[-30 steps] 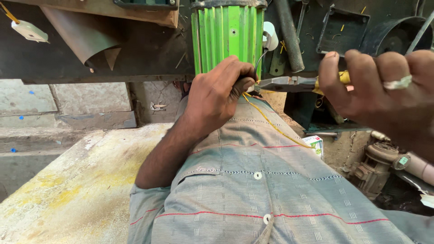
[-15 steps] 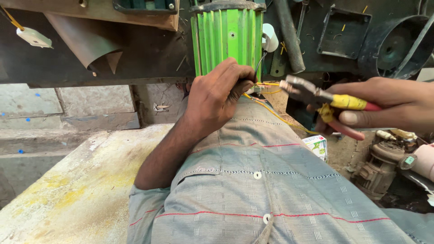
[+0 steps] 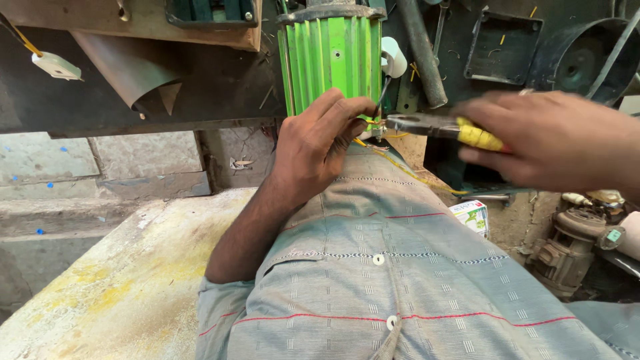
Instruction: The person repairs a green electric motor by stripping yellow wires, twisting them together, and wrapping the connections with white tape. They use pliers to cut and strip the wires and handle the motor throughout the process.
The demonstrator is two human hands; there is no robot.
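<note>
While the left hand (image 3: 320,143) pinches thin yellow wires (image 3: 400,167) at frame center under the green finned motor (image 3: 331,57), right hand (image 3: 560,143) grips yellow-handled pliers (image 3: 437,127); wires look soft, fragile — hold nr ends.

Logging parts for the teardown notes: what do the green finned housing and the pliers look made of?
Green finned housing: looks like cast metal, maybe aluminium, under glossy green paint; ribbed fins and a screw head show. Pliers, in the right hand: dull grey steel jaws with yellow grips, likely plastic or rubber.
</note>
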